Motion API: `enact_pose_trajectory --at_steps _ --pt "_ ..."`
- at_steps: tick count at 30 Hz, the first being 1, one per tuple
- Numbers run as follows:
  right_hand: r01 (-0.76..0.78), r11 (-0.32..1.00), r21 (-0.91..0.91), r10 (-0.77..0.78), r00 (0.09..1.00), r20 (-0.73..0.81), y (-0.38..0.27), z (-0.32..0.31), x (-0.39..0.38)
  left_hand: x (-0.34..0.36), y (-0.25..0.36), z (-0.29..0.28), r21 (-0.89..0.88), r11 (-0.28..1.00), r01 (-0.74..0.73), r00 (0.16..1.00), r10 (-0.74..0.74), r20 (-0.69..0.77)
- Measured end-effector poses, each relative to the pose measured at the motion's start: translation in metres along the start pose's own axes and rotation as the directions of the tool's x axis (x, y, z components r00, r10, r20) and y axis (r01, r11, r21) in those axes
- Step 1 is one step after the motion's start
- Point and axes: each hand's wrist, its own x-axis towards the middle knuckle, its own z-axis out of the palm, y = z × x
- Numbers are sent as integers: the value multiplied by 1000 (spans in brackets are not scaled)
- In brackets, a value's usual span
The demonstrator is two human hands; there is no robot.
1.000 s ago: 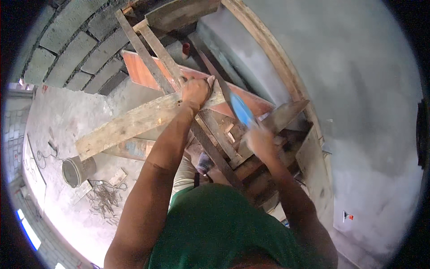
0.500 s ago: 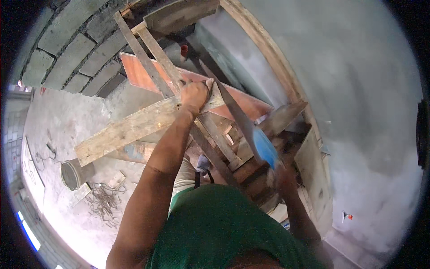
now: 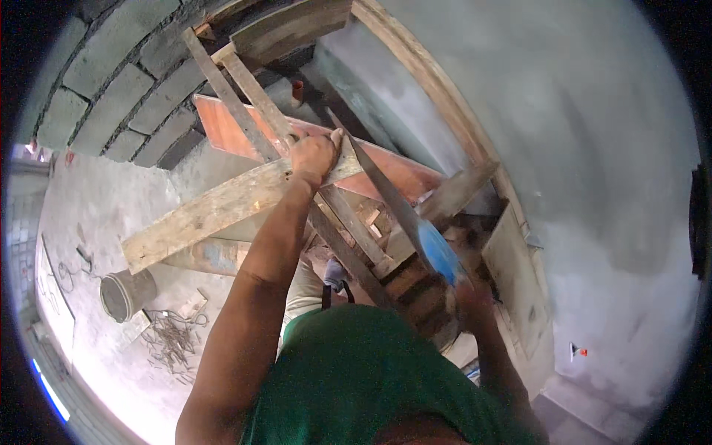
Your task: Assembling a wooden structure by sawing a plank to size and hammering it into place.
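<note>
My left hand (image 3: 314,157) grips a worn wooden plank (image 3: 208,213) near its right end, thumb toward the edge. The plank slants across two narrow timber strips, its other end reaching out to the left. In my right hand (image 3: 472,291) is the handle of a handsaw (image 3: 394,202) with a blue part (image 3: 440,254) at the grip end. Its long dark blade runs up and left past the plank's right end, close to my left thumb. Motion smears the right hand, and the handle is mostly hidden by it.
Below the plank lies a reddish-brown board (image 3: 222,127). A grey block wall (image 3: 104,96) stands at upper left, a smooth plastered wall (image 3: 608,163) at right. On the floor at left are a bucket (image 3: 126,295) and a heap of thin wire-like pieces (image 3: 172,341).
The view has shifted slightly. My right hand and the saw have moved a little along the blade's line, while my left hand keeps its hold on the plank.
</note>
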Motion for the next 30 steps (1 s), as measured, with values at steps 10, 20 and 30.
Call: enact_pose_trajectory --at_steps 10,20,30 --pt "353 930 -99 -328 921 208 -133 155 100 1 6 -8 -69 989 129 989 -123 79" --pt "558 615 -557 -677 736 -10 -80 70 -32 -1 -7 -7 29 995 95 994 -96 45" --pt "420 902 105 -433 870 237 -116 159 101 -6 11 -12 -60 992 107 990 -101 101"
